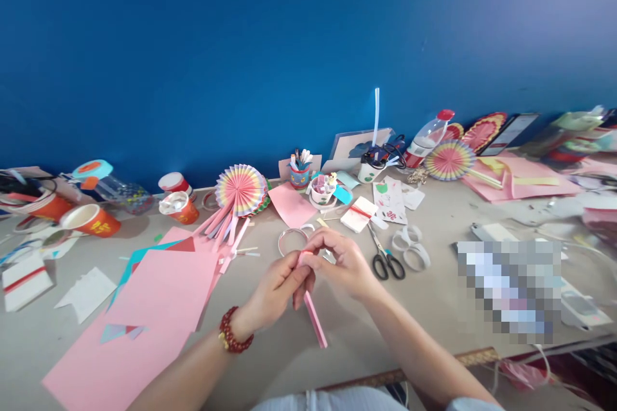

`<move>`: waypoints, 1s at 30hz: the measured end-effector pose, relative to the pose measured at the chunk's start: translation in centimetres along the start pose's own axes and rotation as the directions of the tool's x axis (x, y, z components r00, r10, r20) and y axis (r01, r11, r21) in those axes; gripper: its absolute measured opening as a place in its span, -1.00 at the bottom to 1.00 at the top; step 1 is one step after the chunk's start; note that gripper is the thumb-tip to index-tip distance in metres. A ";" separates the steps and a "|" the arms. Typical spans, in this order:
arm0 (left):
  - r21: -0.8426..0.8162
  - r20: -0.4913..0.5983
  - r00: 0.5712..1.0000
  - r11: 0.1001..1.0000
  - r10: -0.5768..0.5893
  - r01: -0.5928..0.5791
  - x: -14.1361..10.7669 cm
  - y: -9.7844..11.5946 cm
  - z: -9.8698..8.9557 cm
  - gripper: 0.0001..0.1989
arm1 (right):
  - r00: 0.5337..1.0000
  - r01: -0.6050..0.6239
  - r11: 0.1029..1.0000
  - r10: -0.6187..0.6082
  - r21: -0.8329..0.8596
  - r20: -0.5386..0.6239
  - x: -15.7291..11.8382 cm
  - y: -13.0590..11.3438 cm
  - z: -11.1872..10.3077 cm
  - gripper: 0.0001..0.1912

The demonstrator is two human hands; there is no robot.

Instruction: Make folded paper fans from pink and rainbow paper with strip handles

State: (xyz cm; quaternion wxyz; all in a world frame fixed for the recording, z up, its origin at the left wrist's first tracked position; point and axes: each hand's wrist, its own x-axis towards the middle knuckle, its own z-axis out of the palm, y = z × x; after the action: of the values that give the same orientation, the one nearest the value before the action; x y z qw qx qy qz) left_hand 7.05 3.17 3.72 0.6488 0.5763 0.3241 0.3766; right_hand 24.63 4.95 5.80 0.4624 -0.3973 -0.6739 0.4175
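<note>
Between my two hands is a narrow folded strip of pink paper, its lower end hanging toward the table edge. My left hand, with a red bead bracelet at the wrist, pinches the strip's upper part. Thumb and fingers of my right hand are closed on its top end, touching the left fingertips. The fingers cover the upper end of the strip. Black-handled scissors lie just right of my right hand, beside rolls of clear tape. Behind my hands lies a ring of tape.
Pink paper sheets spread at the left. A pleated paper rosette stands near the blue wall, with paper cups farther left. A pen cup, a bottle and another rosette line the back. A blurred-out object lies right.
</note>
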 end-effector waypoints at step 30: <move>0.102 -0.113 0.987 0.989 0.116 -0.104 0.1 0.4 -1.4 -0.70 | 0.971 0.199 0.976 -0.209 -0.093 -0.118 -0.3 -0.1 -0.6 -0.79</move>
State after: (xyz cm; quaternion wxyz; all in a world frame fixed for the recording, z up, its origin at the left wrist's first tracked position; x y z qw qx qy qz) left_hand 5.88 3.99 3.93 0.5781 0.6003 0.3477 0.4295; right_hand 25.24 4.75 5.90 0.5284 -0.3697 -0.6967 0.3142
